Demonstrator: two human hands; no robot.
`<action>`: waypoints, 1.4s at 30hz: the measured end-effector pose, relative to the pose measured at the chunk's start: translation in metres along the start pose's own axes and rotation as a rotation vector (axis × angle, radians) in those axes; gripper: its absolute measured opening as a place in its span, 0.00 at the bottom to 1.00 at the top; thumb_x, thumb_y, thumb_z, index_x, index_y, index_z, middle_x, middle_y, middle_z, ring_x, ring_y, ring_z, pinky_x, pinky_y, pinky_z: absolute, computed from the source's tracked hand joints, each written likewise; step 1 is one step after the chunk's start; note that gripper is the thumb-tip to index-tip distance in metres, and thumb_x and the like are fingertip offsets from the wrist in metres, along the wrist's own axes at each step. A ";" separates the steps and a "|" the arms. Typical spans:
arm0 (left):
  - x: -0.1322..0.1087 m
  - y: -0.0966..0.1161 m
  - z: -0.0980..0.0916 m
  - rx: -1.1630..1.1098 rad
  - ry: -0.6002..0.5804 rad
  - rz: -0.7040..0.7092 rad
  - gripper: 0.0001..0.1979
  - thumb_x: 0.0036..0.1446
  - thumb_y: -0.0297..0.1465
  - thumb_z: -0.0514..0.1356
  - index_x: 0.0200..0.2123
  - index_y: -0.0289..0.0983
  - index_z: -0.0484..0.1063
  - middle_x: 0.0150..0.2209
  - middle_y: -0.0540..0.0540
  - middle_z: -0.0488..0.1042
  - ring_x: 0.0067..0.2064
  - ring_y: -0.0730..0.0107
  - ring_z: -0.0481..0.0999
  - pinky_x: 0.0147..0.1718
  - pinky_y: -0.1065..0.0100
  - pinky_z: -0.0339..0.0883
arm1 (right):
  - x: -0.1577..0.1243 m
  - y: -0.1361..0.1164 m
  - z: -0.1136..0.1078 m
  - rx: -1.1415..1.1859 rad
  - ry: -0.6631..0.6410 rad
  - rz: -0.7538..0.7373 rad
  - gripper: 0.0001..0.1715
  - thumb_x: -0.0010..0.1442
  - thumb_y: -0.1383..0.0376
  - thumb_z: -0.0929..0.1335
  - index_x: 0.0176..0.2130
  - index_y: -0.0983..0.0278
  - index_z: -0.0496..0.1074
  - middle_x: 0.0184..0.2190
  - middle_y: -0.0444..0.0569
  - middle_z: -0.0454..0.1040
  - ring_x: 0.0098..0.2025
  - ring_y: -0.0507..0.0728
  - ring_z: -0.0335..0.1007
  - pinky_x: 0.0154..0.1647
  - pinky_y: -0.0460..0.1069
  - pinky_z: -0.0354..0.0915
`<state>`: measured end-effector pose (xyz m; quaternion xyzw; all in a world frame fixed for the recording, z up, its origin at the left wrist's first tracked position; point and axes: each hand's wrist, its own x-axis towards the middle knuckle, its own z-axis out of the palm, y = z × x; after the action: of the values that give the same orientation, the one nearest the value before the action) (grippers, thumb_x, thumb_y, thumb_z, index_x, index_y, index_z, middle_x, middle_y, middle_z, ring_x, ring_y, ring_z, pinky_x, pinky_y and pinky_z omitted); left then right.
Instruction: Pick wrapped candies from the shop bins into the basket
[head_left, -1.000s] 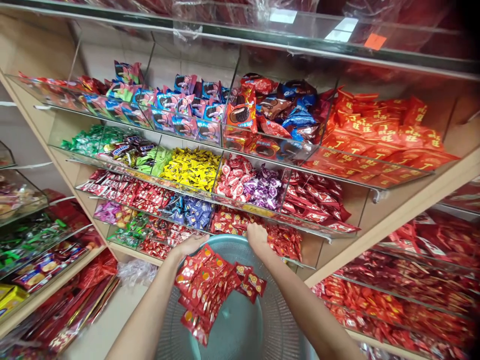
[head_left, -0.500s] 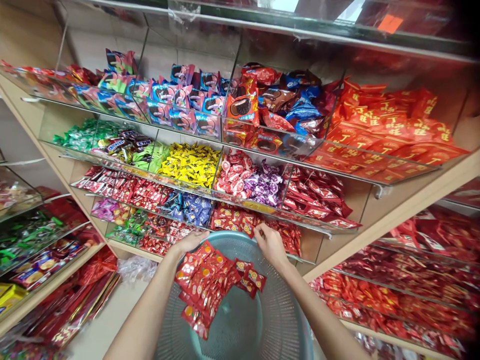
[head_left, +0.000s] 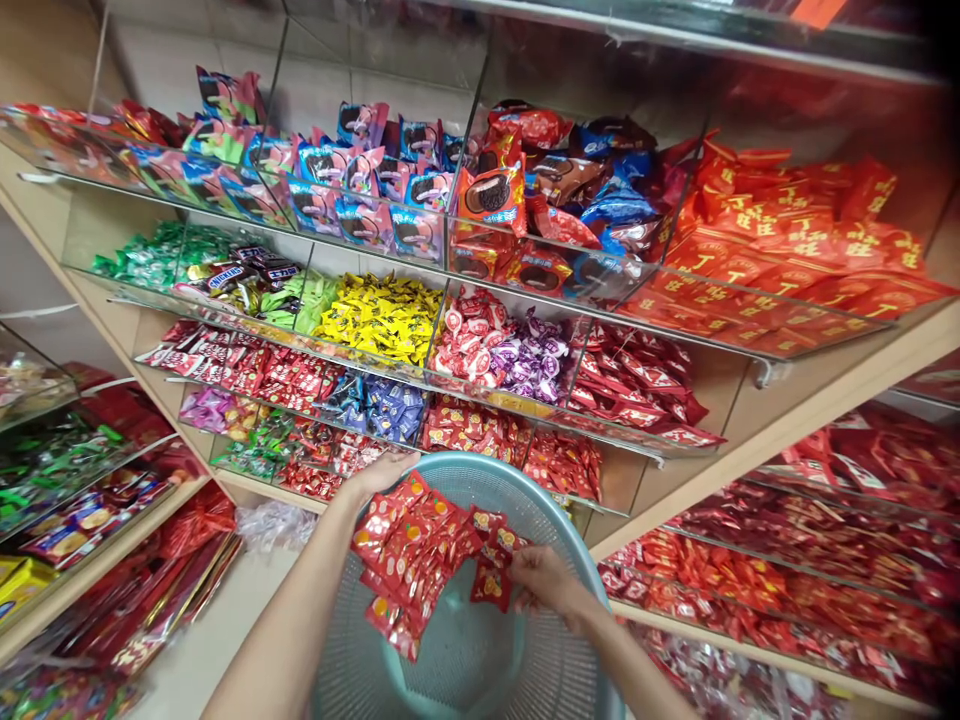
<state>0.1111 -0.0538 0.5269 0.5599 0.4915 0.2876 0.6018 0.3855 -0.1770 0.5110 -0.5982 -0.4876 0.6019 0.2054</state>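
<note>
A blue-green plastic basket [head_left: 480,690] with perforated walls stands in front of me. My left hand [head_left: 384,474] is closed on its rim at the far left, with the fingertips partly hidden. Inside the basket lies a heap of red candy packets [head_left: 412,560] with orange fruit prints. My right hand [head_left: 546,578] is inside the basket on the right, its fingers pinched at the edge of a red candy packet [head_left: 491,585]. This packet touches a smaller cluster of similar red packets [head_left: 491,530].
Ahead rises a wooden shelf unit with clear-fronted compartments [head_left: 360,240] of wrapped sweets. Yellow candies [head_left: 382,315] and orange-red bags [head_left: 787,240] fill some of them. More stocked shelves [head_left: 817,540] stand at right and left. A clear plastic bag [head_left: 274,525] lies on the floor.
My right hand has come from the lowest shelf, beyond the basket's far rim, down into the basket, where another red packet now shows at its fingers. My left hand stays on the rim.
</note>
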 end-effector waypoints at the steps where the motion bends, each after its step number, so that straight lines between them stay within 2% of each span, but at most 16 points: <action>1: 0.000 0.000 0.000 -0.001 0.001 -0.002 0.28 0.41 0.49 0.55 0.37 0.31 0.72 0.36 0.44 0.75 0.39 0.63 0.71 0.40 0.67 0.61 | 0.002 0.005 0.003 -0.009 -0.006 0.007 0.12 0.43 0.59 0.63 0.19 0.63 0.54 0.11 0.36 0.61 0.17 0.51 0.67 0.11 0.40 0.51; 6: -0.001 0.001 0.001 -0.039 -0.007 -0.013 0.28 0.39 0.49 0.56 0.35 0.31 0.72 0.34 0.44 0.75 0.38 0.63 0.71 0.39 0.67 0.62 | 0.010 0.016 0.013 -0.011 -0.008 0.017 0.12 0.44 0.58 0.63 0.21 0.63 0.57 0.14 0.38 0.65 0.19 0.50 0.67 0.14 0.41 0.53; 14: -0.005 0.005 0.003 -0.071 0.000 -0.032 0.28 0.38 0.50 0.57 0.34 0.31 0.72 0.31 0.45 0.76 0.35 0.64 0.72 0.38 0.66 0.63 | 0.010 0.023 0.018 0.096 -0.073 0.026 0.18 0.43 0.53 0.65 0.24 0.63 0.57 0.13 0.37 0.64 0.21 0.51 0.67 0.17 0.42 0.55; 19: -0.008 0.008 0.005 -0.054 0.013 -0.039 0.29 0.38 0.50 0.57 0.36 0.32 0.72 0.32 0.46 0.76 0.37 0.63 0.72 0.39 0.67 0.63 | 0.014 0.030 0.019 0.106 -0.040 0.037 0.16 0.44 0.53 0.65 0.24 0.63 0.58 0.15 0.37 0.65 0.22 0.51 0.68 0.17 0.42 0.55; 23: -0.005 0.006 0.003 -0.018 0.035 -0.028 0.29 0.38 0.50 0.57 0.37 0.32 0.72 0.33 0.46 0.76 0.37 0.64 0.72 0.39 0.68 0.63 | 0.015 0.032 0.018 0.037 -0.022 0.081 0.14 0.47 0.56 0.63 0.23 0.64 0.62 0.17 0.42 0.69 0.19 0.51 0.67 0.16 0.43 0.57; 26: -0.003 0.003 0.001 0.021 0.040 -0.013 0.28 0.39 0.50 0.56 0.36 0.33 0.72 0.33 0.46 0.76 0.38 0.64 0.72 0.40 0.68 0.63 | 0.013 0.032 0.019 -0.031 -0.062 0.088 0.14 0.48 0.57 0.62 0.21 0.65 0.65 0.18 0.46 0.70 0.18 0.51 0.65 0.16 0.44 0.59; 31: -0.002 0.000 0.000 -0.013 -0.001 -0.007 0.28 0.41 0.49 0.55 0.37 0.33 0.72 0.34 0.46 0.76 0.37 0.64 0.72 0.39 0.67 0.63 | 0.006 0.028 0.022 -0.097 -0.121 0.060 0.15 0.50 0.59 0.61 0.19 0.65 0.67 0.17 0.47 0.70 0.17 0.49 0.63 0.17 0.43 0.59; 35: -0.001 -0.002 0.000 -0.036 -0.011 -0.013 0.26 0.41 0.49 0.56 0.34 0.32 0.72 0.34 0.45 0.75 0.37 0.64 0.72 0.39 0.67 0.63 | 0.007 0.018 0.018 -0.259 -0.127 0.056 0.16 0.50 0.60 0.60 0.19 0.64 0.66 0.16 0.47 0.70 0.16 0.50 0.63 0.14 0.43 0.56; 38: -0.001 -0.001 0.001 -0.044 0.000 -0.040 0.26 0.40 0.48 0.56 0.34 0.32 0.72 0.34 0.46 0.75 0.37 0.64 0.72 0.40 0.67 0.62 | 0.013 -0.004 0.006 -0.445 -0.019 -0.078 0.20 0.52 0.59 0.58 0.16 0.65 0.65 0.15 0.47 0.69 0.16 0.50 0.62 0.16 0.44 0.56; 40: -0.001 0.001 0.001 -0.032 0.019 -0.057 0.26 0.41 0.48 0.56 0.36 0.32 0.72 0.36 0.46 0.75 0.38 0.64 0.72 0.40 0.68 0.62 | 0.018 -0.027 -0.004 -0.572 0.160 -0.230 0.21 0.54 0.58 0.57 0.17 0.65 0.66 0.15 0.46 0.68 0.17 0.50 0.62 0.20 0.43 0.56; 42: -0.001 0.001 0.001 -0.006 0.031 -0.049 0.27 0.41 0.48 0.56 0.36 0.32 0.72 0.37 0.46 0.75 0.39 0.64 0.71 0.40 0.68 0.61 | 0.025 -0.053 -0.015 -0.701 0.348 -0.358 0.17 0.54 0.59 0.58 0.23 0.65 0.67 0.18 0.46 0.69 0.21 0.50 0.63 0.23 0.43 0.55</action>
<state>0.1117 -0.0549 0.5282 0.5414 0.5136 0.2826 0.6026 0.3762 -0.1278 0.5454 -0.6304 -0.7168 0.2445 0.1701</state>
